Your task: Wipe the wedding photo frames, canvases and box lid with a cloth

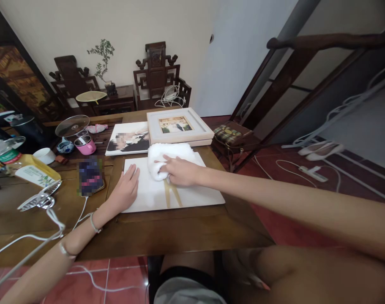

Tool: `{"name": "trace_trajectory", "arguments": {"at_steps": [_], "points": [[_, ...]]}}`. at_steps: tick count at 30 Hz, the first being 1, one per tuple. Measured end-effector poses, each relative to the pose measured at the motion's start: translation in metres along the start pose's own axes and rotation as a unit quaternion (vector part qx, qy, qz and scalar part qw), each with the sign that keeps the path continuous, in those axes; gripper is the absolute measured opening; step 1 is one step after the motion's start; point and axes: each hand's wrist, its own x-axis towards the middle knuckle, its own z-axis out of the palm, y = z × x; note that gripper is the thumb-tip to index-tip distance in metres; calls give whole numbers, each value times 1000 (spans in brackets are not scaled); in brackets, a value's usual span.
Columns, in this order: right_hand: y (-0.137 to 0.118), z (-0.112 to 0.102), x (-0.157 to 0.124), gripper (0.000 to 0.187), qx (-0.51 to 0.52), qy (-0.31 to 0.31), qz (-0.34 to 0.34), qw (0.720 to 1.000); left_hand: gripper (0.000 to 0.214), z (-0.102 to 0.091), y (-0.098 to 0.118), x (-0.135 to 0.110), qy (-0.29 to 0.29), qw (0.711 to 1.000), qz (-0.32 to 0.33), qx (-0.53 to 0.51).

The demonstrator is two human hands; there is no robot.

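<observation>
- Soft, even indoor light; the pale wall (132, 25), white towel (170, 152) and white panel (192, 196) read brightest, without glare.
- Shadows on the table (179, 232) are faint; the room's far left corner is dim.
- Wide-angle stretch bends the railing (322, 42) at the right edge.
- Pixelated patches cover the phone (90, 175) and a print (129, 139).

Had bare passage along the near edge of the brown wooden desk (167, 232), in front of the flat white panel (192, 196). Was blocked beyond by a cream-framed photograph (178, 125), leftward by a dark rectangular phone (91, 175) and white cable (83, 207).
</observation>
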Motion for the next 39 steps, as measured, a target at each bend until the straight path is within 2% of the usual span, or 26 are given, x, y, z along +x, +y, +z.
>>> {"name": "trace_trajectory", "arguments": {"at_steps": [4,9,13,17,21,26,32,35,39], "points": [[-2,-4,4,48,-21,-9,29,999,48,2,3,2,0,1000,-1,-3],[-44,-13,-11,50,-28,-84,59,994,49,0,4,2,4,1000,3,-1],[-80,-16,-35,52,31,-138,12,990,49,0,3,2,2,1000,3,-2],[-97,-13,-53,45,31,-163,-61,984,51,1,2,2,3,1000,9,-5],[-90,-12,-51,43,37,-133,-77,987,51,-1,2,0,-4,1000,7,-5],[-54,-11,-28,53,14,-66,-50,996,49,2,-1,1,8,1000,2,-3],[-19,-6,6,54,-29,-23,-22,999,49,12,-5,4,22,1000,13,0],[-18,0,21,56,-61,-18,5,998,49,9,-2,5,17,1000,3,-6],[-33,6,27,52,-101,-19,13,995,50,-3,4,2,1,1000,-8,-19]]}}
